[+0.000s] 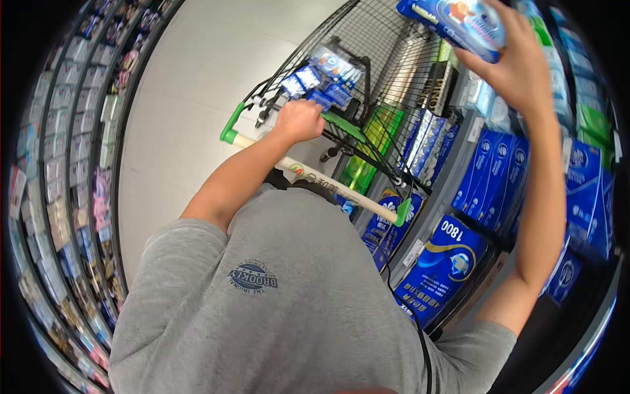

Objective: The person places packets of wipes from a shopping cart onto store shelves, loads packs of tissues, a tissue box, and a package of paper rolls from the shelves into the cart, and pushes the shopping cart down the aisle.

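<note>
Several dark shelf rows (77, 98) with small packaged goods are seen at far left, then pale floor (167, 111). The left hand (300, 121) is set at the rear edge of a black wire shopping cart (405, 85), by a green plastic strip (344, 126); fingers look curled, but whether this grip is clasped or merely rested cannot be told. Small blue-and-white plastic packs (306, 78) are carried inside the cart, just beyond that hand. Below, the cream cart handle (351, 193) with green ends is crossed by the left forearm (252, 151). Right of the handle, a large blue pack marked 1800 (449, 259) and upright blue packs (492, 174) are stocked on the shelving (469, 148).

At upper right, a blue-and-white soft plastic pack with a picture on its face (462, 23) is held up, partly cut off by the top edge. It is pinched by the right hand (515, 72), thumb on the near side, fingers at the far side. Step judged: pack in hand, held clear of the shelved goods, not set down. For any move, a steady pinch is judged needed, with the soft wrap uncrushed and the cart's wire edge avoided.
</note>
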Tool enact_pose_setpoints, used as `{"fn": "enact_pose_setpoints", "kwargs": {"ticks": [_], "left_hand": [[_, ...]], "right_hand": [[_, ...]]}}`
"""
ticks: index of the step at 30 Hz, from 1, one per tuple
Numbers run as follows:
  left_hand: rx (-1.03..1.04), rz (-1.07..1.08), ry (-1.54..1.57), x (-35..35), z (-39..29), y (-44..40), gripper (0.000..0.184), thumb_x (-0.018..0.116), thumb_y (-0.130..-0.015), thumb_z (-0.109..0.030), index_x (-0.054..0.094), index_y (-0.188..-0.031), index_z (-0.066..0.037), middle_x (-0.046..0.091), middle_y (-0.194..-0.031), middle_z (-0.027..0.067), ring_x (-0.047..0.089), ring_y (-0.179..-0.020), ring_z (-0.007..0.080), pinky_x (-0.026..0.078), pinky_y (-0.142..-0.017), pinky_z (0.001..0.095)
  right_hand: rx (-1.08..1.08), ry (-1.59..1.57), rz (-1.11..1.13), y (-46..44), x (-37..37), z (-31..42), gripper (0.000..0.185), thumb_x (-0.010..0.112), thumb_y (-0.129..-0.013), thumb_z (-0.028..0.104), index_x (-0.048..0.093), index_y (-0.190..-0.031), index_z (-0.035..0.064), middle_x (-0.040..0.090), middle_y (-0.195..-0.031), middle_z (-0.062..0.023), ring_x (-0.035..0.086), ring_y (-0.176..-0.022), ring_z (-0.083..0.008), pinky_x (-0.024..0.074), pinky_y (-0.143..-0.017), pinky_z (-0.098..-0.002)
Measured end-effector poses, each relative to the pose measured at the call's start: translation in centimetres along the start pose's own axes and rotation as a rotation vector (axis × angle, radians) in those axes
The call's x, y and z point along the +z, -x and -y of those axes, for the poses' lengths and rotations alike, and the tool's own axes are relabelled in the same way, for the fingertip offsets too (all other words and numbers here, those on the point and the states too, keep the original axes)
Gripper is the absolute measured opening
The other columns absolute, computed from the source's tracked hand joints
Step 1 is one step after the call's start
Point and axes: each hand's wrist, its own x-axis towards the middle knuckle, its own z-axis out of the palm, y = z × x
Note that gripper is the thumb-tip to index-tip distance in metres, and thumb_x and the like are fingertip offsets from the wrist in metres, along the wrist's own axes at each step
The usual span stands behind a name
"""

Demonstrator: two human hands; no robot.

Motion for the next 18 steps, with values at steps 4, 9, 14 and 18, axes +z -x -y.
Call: {"fn": "enact_pose_setpoints", "kwargs": {"ticks": [4, 9, 14, 18], "left_hand": [[0.008, 0.059, -0.007, -0.8, -0.3, 0.2, 0.019, 0.057, -0.077, -0.025, 0.064, -0.073, -0.008, 0.065, -0.078, 0.0075, 0.064, -0.077, 0.0267, 0.054, -0.067, 0.0407], [0.063, 0.054, -0.017, -0.7, -0.2, 0.5, 0.018, 0.06, -0.075, -0.025, 0.061, -0.071, -0.008, 0.062, -0.075, 0.0057, 0.063, -0.074, 0.0256, 0.053, -0.062, 0.0388], [0.049, 0.016, 0.011, -0.3, -0.4, 0.8, 0.016, 0.062, -0.073, -0.024, 0.059, -0.067, -0.009, 0.06, -0.071, 0.0044, 0.062, -0.07, 0.0238, 0.052, -0.06, 0.0365], [0.041, -0.034, 0.038, -0.5, -1.1, 1.2, 0.014, 0.064, -0.069, -0.021, 0.056, -0.064, -0.011, 0.056, -0.068, 0.0035, 0.06, -0.066, 0.0232, 0.05, -0.056, 0.0357]], "right_hand": [[0.193, -0.104, 0.205, 0.6, 15.6, -4.1, 0.087, 0.078, -0.065, 0.056, 0.053, -0.128, 0.0021, 0.061, -0.116, -0.0262, 0.061, -0.105, -0.0369, 0.0481, -0.09, -0.0425], [0.734, -0.381, 0.552, 6.4, 36.0, -5.0, 0.098, 0.079, -0.055, 0.061, 0.055, -0.12, -0.0088, 0.063, -0.113, -0.0287, 0.063, -0.105, -0.036, 0.0472, -0.091, -0.0384], [1.079, -0.565, 0.774, 13.3, 45.7, -0.6, 0.092, 0.078, -0.052, 0.06, 0.063, -0.106, -0.0116, 0.063, -0.113, -0.0292, 0.063, -0.106, -0.035, 0.0474, -0.092, -0.039], [1.154, -0.532, 0.774, 15.4, 50.1, 1.9, 0.099, 0.081, -0.054, 0.057, 0.052, -0.122, -0.0081, 0.058, -0.122, -0.0286, 0.058, -0.115, -0.0375, 0.0455, -0.096, -0.0413]]}}
